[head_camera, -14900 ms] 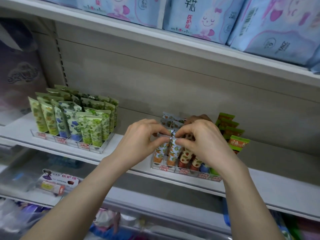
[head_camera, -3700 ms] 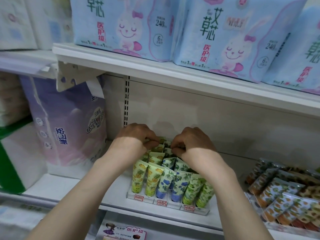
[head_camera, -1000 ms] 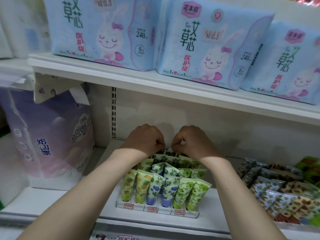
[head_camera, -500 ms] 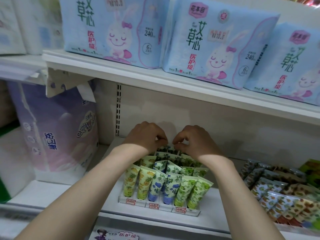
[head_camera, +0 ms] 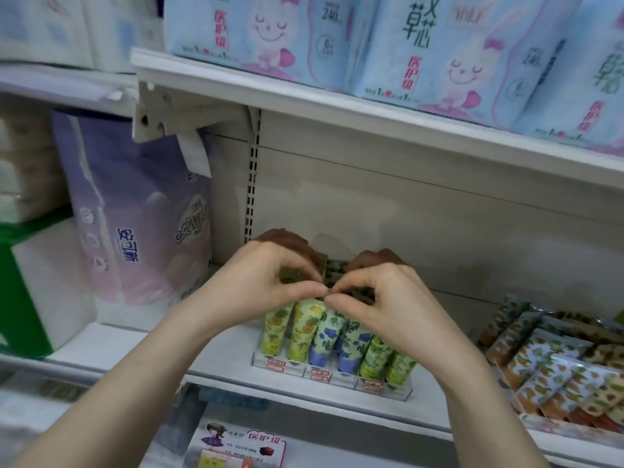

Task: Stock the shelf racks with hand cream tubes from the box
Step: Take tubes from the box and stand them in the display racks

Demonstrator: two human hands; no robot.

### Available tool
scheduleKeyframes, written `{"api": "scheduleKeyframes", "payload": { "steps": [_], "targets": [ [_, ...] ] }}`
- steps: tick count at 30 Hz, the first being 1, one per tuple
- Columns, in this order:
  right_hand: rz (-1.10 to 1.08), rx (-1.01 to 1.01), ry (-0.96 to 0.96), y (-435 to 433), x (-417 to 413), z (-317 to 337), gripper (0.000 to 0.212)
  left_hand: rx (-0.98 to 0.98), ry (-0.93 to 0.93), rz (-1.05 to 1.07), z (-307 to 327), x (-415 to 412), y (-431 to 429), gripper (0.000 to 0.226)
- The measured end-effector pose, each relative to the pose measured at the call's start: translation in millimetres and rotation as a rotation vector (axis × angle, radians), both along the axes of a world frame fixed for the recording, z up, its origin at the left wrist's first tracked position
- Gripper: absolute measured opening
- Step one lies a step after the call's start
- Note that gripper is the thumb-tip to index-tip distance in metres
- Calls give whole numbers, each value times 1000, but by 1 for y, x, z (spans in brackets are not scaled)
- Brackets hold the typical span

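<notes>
Six hand cream tubes (head_camera: pixel 303 332) front the clear rack (head_camera: pixel 341 380) on the shelf (head_camera: pixel 118 346), more behind — light, soft-bodied, likely slick. We judge the stiff crimped tops the best hold; our left hand (head_camera: pixel 266 285) and right hand (head_camera: pixel 383 307) pinch there, fingers curled.

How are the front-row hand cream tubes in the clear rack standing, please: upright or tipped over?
Upright: the front-row tubes stand side by side in the clear rack, caps down and crimped ends up.

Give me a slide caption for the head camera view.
Stocking: left hand and right hand pinch tubes in the clear rack on the shelf, blue packs above.
</notes>
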State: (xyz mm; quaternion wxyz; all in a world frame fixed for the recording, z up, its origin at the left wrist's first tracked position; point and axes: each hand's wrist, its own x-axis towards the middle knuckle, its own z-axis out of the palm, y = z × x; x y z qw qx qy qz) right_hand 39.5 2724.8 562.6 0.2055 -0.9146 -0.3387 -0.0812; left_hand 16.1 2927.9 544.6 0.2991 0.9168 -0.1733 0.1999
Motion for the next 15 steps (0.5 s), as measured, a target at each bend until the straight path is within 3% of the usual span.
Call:
{"api": "scheduleKeyframes", "payload": {
  "steps": [9, 15],
  "targets": [
    [-36, -65, -82, -3, -10, -7, 18, 114, -99, 69, -19, -13, -6, 24],
    [-147, 51, -74, -16, -9, 2, 17, 55, -141, 130, -14, -19, -9, 22]
  ]
}}
